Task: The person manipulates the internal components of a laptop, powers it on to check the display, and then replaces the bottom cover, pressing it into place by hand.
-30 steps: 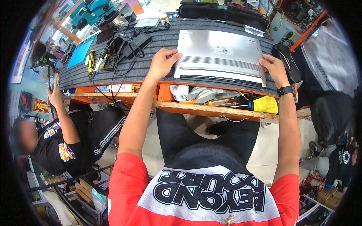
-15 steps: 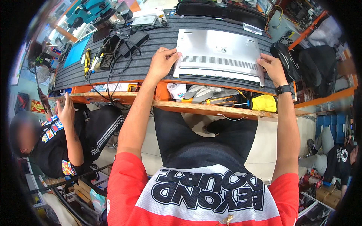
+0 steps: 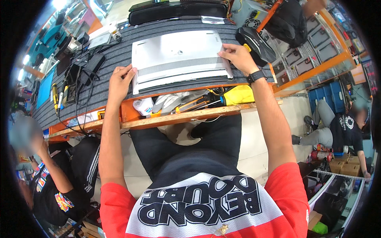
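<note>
A silver laptop [image 3: 176,55] lies upside down on the grey striped mat [image 3: 119,49], its vented underside facing up. A dark line runs along its near edge; I cannot tell whether the bottom cover is loose there. At its left edge, my left hand [image 3: 120,82] grips the side between thumb and fingers. The right edge is held by my right hand [image 3: 239,58], thumb and fingertips closed near the corner of the vent strip. A dark watch sits on my right wrist.
An open drawer [image 3: 174,120] below the bench edge holds gloves, a white tub, tools and a yellow cloth [image 3: 239,95]. Cables and screwdrivers [image 3: 55,95] lie left. A black case [image 3: 257,45] stands right of the laptop. Co-workers are seated left and right.
My view has turned to the right, so the bench and laptop appear farther left. Both hands stay at the laptop's sides. The left co-worker's hand is now near their head.
</note>
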Demonstrator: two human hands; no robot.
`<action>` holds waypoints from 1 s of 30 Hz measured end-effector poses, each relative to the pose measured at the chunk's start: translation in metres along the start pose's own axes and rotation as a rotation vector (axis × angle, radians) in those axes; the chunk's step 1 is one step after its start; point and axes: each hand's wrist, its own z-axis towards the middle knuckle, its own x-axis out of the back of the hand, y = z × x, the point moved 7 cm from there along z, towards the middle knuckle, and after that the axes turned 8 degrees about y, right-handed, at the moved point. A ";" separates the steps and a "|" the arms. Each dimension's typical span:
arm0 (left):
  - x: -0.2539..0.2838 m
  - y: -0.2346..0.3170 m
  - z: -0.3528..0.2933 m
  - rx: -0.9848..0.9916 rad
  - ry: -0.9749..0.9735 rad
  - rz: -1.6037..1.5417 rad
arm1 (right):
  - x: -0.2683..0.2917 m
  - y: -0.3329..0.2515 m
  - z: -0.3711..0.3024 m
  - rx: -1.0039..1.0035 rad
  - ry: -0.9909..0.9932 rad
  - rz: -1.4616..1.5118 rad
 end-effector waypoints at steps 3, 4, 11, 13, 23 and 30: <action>-0.001 0.006 0.000 0.018 -0.011 -0.004 | 0.004 -0.002 -0.004 -0.017 0.008 -0.010; -0.003 0.007 -0.001 0.024 -0.013 -0.007 | 0.006 -0.002 -0.005 -0.025 0.010 -0.013; -0.003 -0.001 -0.003 0.025 0.003 -0.018 | 0.007 -0.014 -0.012 -0.059 -0.031 -0.015; -0.004 0.001 -0.004 0.025 0.007 -0.040 | 0.007 -0.011 -0.014 -0.060 -0.032 0.015; -0.003 0.009 -0.006 0.037 0.010 -0.010 | 0.006 -0.002 -0.015 -0.020 -0.017 -0.064; -0.002 0.007 -0.008 0.038 0.011 -0.024 | 0.005 -0.005 -0.014 0.008 -0.049 -0.116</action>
